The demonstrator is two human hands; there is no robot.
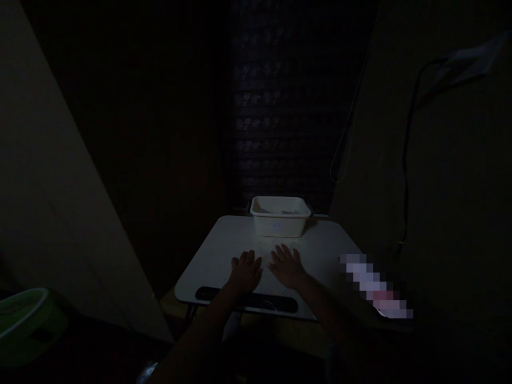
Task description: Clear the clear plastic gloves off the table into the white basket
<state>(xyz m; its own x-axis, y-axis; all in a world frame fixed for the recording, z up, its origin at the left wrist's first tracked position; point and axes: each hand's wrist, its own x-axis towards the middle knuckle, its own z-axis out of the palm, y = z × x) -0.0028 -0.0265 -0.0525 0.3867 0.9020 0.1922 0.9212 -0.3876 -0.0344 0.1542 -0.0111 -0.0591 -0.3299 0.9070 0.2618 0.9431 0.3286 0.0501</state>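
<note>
Presently, findings as follows.
Left hand (245, 271): flat on the bench (208, 256), palm down, fingers spread, holding nothing.
Right hand (286, 266): same posture, just beside the left, palm down, fingers splayed, empty; the two are close but apart.
Posture, judged: both hands lie level and symmetrical, which reads as a rest position, not a grip.
Tub (280, 216): white, rectangular, upright, at the far edge of the bench, directly beyond the fingertips and not touched. Something pale seems to lie inside; too dim to identify.
Placement, judged: the tub sits centred ahead of both hands, within plain reach of either.
Bench: small, white, rounded corners, with a dark slot (248, 300) along the near edge, under the wrists.
Right side: a pale object (376, 288) at the bench's edge, blurred out.
Left foreground: a green-rimmed bowl (24, 320), well apart, low down.
Surroundings: very dark; a cable (406, 176) hangs on the right wall.
</note>
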